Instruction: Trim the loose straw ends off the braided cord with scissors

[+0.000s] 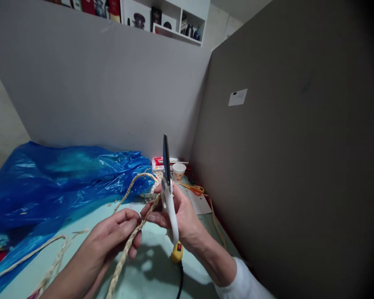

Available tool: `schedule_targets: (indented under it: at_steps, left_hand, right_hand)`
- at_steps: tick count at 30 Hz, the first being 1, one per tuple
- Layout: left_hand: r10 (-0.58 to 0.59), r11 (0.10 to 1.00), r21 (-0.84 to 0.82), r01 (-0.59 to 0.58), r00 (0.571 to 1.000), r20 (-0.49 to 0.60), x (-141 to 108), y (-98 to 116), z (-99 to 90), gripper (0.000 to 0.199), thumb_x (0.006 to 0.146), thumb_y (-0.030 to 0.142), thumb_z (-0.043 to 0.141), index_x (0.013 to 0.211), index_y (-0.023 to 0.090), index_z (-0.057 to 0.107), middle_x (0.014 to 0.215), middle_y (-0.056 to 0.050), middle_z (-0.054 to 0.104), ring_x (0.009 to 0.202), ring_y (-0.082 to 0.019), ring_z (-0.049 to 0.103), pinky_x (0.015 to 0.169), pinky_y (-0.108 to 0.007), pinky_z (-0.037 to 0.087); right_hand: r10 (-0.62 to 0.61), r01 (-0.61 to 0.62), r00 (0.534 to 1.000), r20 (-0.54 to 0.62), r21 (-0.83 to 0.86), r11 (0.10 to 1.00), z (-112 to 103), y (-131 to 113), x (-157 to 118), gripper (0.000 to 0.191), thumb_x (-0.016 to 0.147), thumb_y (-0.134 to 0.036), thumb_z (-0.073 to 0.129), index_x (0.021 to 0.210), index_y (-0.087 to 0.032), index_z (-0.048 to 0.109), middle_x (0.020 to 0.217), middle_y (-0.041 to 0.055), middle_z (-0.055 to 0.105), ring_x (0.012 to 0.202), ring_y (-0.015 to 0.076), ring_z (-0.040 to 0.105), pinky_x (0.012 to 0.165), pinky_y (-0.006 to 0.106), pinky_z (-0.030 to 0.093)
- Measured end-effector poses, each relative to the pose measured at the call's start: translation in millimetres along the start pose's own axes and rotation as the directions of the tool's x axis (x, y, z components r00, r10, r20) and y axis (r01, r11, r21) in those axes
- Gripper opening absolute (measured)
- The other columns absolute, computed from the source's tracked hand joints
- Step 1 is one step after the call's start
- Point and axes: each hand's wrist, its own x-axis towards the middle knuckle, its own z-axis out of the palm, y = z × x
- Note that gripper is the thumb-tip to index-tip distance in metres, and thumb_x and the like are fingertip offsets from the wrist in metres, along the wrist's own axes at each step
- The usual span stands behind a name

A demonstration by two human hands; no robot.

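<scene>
The left hand (112,234) pinches the braided straw cord (126,248), and the right hand (183,209) grips white-handled scissors (173,220) while its fingertips also bear on the braid, which lies above the middle of the tabletop (152,265) and runs down toward its near edge. With that hand doing double duty, the scissors could slip, or their upright blades tip toward the left hand. A slack pinch might let strands loosen. If dropped, the braid could tangle with the yellow switch (176,252) and its black cable (181,278)
</scene>
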Motion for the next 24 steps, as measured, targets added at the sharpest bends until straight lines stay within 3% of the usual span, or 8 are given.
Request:
schedule_targets:
  at_steps: [2, 6, 12, 16, 20, 22, 24]
  left_hand:
    - [-0.076, 0.989, -0.118, 0.087, 0.993, 0.092, 3, -2, -4.4, 0.025, 0.079, 0.04, 0.082, 0.089, 0.017, 0.078, 0.071, -0.001, 0.067, 0.061, -0.012, 0.056, 0.06, -0.022, 0.051]
    - [-0.051, 0.962, -0.249, 0.111, 0.97, 0.236, 3, -3, -2.0, 0.022, 0.083, 0.035, 0.08, 0.08, 0.014, 0.08, 0.069, 0.0, 0.057, 0.056, -0.008, 0.044, 0.056, -0.022, 0.046]
    - [-0.039, 0.961, -0.262, 0.086, 0.983, 0.18, 0, -2, 4.5, 0.018, 0.079, 0.034, 0.085, 0.089, 0.02, 0.081, 0.07, 0.001, 0.056, 0.06, -0.01, 0.041, 0.06, -0.022, 0.045]
    - [0.038, 0.997, -0.067, -0.034, 0.998, 0.057, -1, 0, 2.5, 0.022, 0.079, 0.039, 0.084, 0.081, 0.018, 0.079, 0.071, 0.0, 0.06, 0.064, -0.01, 0.047, 0.06, -0.02, 0.043]
    - [0.176, 0.974, 0.165, -0.156, 0.978, -0.114, -3, 14, -1.5, 0.035, 0.065, 0.05, 0.09, 0.076, 0.019, 0.079, 0.064, 0.002, 0.061, 0.058, -0.01, 0.049, 0.053, -0.019, 0.041]
    - [0.28, 0.927, 0.307, -0.214, 0.941, -0.189, -5, 23, -4.8, 0.034, 0.064, 0.051, 0.09, 0.076, 0.021, 0.08, 0.062, 0.002, 0.062, 0.056, -0.012, 0.052, 0.052, -0.021, 0.043]
    - [0.388, 0.862, 0.438, -0.255, 0.888, -0.248, -7, 31, -8.1, 0.031, 0.065, 0.05, 0.088, 0.075, 0.022, 0.08, 0.061, 0.001, 0.065, 0.054, -0.015, 0.054, 0.051, -0.024, 0.046]
  right_hand:
    - [-0.017, 0.017, 1.0, 0.001, -0.008, 1.0, 0, 1, 0, 0.063, 0.059, -0.028, 0.099, 0.102, -0.025, 0.054, 0.082, -0.0027, 0.079, 0.072, 0.0141, 0.075, 0.07, 0.023, 0.057]
    - [-0.028, 0.029, 0.999, -0.018, 0.021, 0.999, 0, 2, 0, 0.056, 0.064, -0.028, 0.096, 0.101, -0.027, 0.053, 0.083, -0.0038, 0.078, 0.072, 0.0147, 0.075, 0.072, 0.026, 0.058]
    - [-0.051, 0.054, 0.998, -0.035, 0.089, 0.995, -2, 6, 2, 0.057, 0.064, -0.024, 0.096, 0.102, -0.027, 0.055, 0.083, -0.0036, 0.079, 0.076, 0.0152, 0.076, 0.078, 0.027, 0.059]
    - [0.01, -0.008, 0.995, -0.104, 0.024, 1.0, -2, 3, 4, 0.057, 0.06, -0.028, 0.097, 0.1, -0.025, 0.056, 0.084, -0.0006, 0.079, 0.076, 0.0146, 0.075, 0.072, 0.023, 0.056]
    - [0.055, -0.095, 0.978, -0.199, -0.199, 0.975, -6, -2, 6, 0.054, 0.063, -0.036, 0.093, 0.102, -0.023, 0.058, 0.078, 0.0009, 0.077, 0.06, 0.0134, 0.066, 0.053, 0.021, 0.046]
    - [-0.013, -0.076, 0.978, -0.209, -0.408, 0.91, -10, -6, 4, 0.047, 0.068, -0.036, 0.088, 0.105, -0.022, 0.063, 0.075, -0.0003, 0.075, 0.056, 0.013, 0.06, 0.052, 0.023, 0.045]
    - [-0.175, 0.047, 0.977, -0.121, -0.681, 0.731, -16, -11, 2, 0.033, 0.075, -0.029, 0.079, 0.105, -0.021, 0.069, 0.077, 0.0001, 0.073, 0.062, 0.0148, 0.062, 0.058, 0.025, 0.047]
